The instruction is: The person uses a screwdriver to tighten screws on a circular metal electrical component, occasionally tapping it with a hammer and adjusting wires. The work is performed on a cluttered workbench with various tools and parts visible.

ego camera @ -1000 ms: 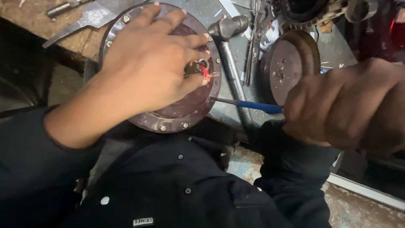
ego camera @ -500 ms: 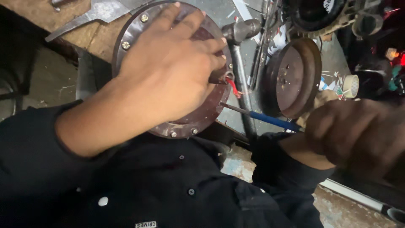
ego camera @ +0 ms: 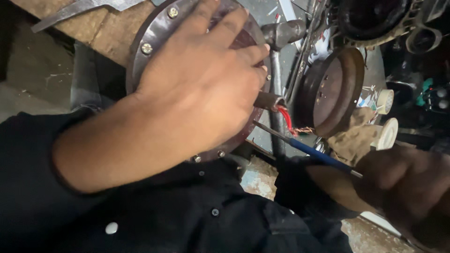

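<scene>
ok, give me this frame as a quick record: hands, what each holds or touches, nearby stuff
view: head camera, looking down at a cluttered workbench
left hand: spread flat over a round metal cover with screws along its rim
right hand: blurred, gripping a blue-shafted tool, tip aimed under the cover's edge
wires: red wires emerge beside the left hand's fingers
nearby: hammer behind the cover; rusty round dish to the right; two tape rolls past it
clothing: black buttoned shirt
</scene>
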### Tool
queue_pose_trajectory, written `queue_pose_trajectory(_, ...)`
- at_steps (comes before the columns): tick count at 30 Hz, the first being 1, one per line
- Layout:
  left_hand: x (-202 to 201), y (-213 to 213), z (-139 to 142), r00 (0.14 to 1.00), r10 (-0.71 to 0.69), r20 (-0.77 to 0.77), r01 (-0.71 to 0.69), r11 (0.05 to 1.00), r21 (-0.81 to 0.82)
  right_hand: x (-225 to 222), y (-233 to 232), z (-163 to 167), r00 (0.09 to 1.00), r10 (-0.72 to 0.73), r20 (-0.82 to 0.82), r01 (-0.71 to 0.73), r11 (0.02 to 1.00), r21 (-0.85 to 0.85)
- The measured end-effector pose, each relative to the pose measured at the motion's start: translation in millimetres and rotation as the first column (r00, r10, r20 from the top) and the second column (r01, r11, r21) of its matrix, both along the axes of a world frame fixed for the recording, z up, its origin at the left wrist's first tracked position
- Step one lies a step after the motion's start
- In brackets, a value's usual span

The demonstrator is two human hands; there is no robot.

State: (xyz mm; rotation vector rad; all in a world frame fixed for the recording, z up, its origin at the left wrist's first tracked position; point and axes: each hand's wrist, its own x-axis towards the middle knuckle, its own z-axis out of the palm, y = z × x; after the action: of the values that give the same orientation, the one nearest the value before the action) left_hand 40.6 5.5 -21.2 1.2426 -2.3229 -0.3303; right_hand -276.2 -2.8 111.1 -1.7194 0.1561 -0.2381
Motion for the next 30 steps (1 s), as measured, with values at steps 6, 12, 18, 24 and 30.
queue_pose_trajectory(6,-0.2,3.3,-1.1,0.997,0.073,-0.009,-0.073,0.994,-0.075,0.4,3.0,-1.5,1.0,-0.004,0.001,0.004,1.0,0.008)
queue_pose_trajectory(12,1.6,10.4,-5.1,0.973,0.122,-0.194,-0.154,0.976,-0.157,-6.6,13.0,-4.4,1.0,-0.004,-0.001,0.004,1.0,-0.008)
queue_pose_trajectory(18,1.4,9.4,-4.0,0.971,0.139,-0.193,-0.173,0.97,-0.173,-21.2,18.7,-11.9,0.999,-0.013,0.032,0.014,0.999,-0.033)
queue_pose_trajectory(24,-4.4,10.0,-4.5,0.951,0.142,-0.274,-0.182,0.975,-0.126,-40.5,25.8,-26.2,0.997,-0.01,0.078,0.011,1.0,-0.011)
queue_pose_trajectory(30,-3.1,12.1,-13.0,0.948,0.107,-0.301,-0.174,0.964,-0.203,-85.3,38.2,-47.0,0.891,-0.342,0.3,0.357,0.934,0.005)
